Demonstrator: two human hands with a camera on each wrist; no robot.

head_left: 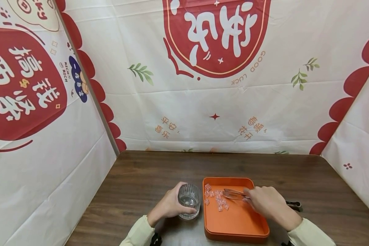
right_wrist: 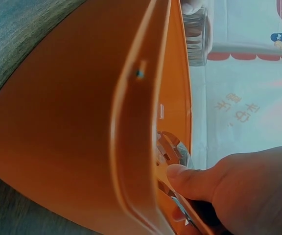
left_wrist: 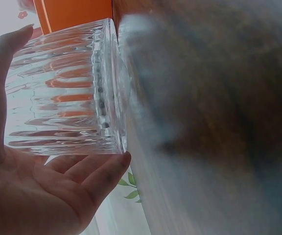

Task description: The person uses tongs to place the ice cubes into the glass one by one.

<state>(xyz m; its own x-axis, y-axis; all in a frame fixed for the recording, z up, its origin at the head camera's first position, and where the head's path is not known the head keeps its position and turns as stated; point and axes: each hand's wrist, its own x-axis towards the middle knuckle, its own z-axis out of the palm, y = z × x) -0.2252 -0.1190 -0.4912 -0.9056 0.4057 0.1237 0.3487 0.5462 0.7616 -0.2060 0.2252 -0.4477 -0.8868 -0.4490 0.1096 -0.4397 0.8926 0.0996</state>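
A clear ribbed glass tumbler (head_left: 189, 195) is at the table's front middle, left of an orange tray (head_left: 232, 223). My left hand (head_left: 170, 202) grips the tumbler, thumb on the near side and fingers around the far side; its base is close to the tabletop in the left wrist view. Several clear plastic cubes (head_left: 220, 202) lie loose in the tray's left half. My right hand (head_left: 268, 202) holds metal tongs (head_left: 231, 194) over the tray, tips at the cubes; their dark rear end sticks out behind the hand. In the right wrist view the tray's wall (right_wrist: 72, 122) hides most cubes.
The dark wood-grain table (head_left: 160, 167) runs back to a white printed cloth (head_left: 215, 102). Another cloth panel (head_left: 49, 171) hangs along the left side and one more (head_left: 356, 153) along the right. The tray's raised rim surrounds the cubes.
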